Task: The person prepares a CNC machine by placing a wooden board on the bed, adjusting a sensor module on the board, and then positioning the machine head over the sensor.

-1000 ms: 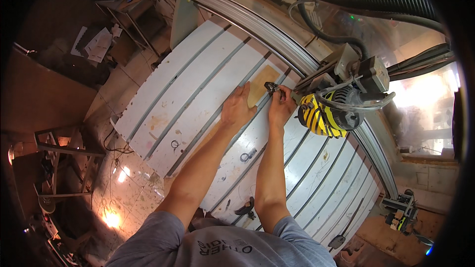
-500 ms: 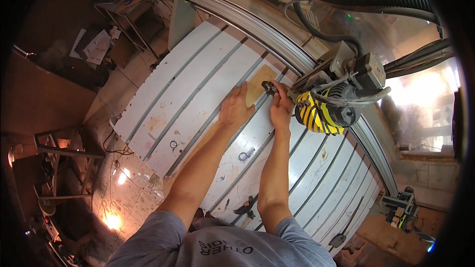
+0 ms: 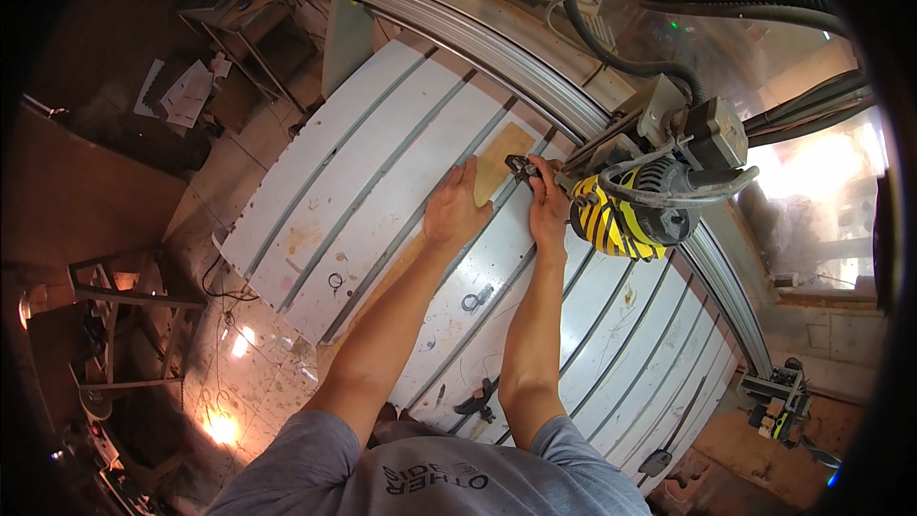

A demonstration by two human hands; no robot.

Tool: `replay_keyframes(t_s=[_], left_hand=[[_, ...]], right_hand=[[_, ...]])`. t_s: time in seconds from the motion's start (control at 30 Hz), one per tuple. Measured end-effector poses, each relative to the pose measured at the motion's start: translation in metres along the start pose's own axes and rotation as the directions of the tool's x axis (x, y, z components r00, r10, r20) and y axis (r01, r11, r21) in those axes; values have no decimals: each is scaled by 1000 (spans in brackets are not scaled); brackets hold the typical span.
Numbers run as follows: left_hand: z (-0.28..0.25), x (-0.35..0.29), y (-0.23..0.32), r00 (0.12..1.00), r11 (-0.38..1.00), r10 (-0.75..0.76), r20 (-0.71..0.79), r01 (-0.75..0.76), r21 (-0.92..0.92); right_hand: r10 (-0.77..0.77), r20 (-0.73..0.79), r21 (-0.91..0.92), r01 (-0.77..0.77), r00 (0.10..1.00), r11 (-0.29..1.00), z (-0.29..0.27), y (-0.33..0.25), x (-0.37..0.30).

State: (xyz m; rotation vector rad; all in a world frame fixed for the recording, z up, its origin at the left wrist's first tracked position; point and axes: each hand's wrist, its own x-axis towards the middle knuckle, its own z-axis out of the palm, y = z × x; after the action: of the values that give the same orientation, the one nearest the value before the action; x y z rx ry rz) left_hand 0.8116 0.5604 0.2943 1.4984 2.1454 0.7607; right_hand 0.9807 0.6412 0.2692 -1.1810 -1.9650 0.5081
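Honestly, the left hand (image 3: pixel 458 208) lies flat, fingers straight, on the thin tan board (image 3: pixel 495 158), probably to steady it. The right hand (image 3: pixel 547 212) has its fingertips pinched round a small black clamp-like fitting (image 3: pixel 521 168) at the board's right side, guessing that's for fine control. The board's tip sits near the far edge of the white slotted machine bed (image 3: pixel 368 148), lined up with the slots.
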Motion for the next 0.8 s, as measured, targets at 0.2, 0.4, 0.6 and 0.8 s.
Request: replay_keyframes(t_s=[0.2,0.4,0.6,0.8], left_hand=[[1,1,-2,1000,1000,14,-12,-14,6],[0,-1,0,1000,1000,20,-10,-20,10],[1,0,-1,1000,1000,12,-13,-12,6],[6,0,-5,996,997,72,-55,-71,10]], right_hand=[[32,38,-43,-30,999,999,-4,-3,1],[45,56,62,-49,997,997,-8,-7,2],[53,33,183,-58,998,981,-6,-6,5],[242,-43,176,-231,969,957,4,3,7]])
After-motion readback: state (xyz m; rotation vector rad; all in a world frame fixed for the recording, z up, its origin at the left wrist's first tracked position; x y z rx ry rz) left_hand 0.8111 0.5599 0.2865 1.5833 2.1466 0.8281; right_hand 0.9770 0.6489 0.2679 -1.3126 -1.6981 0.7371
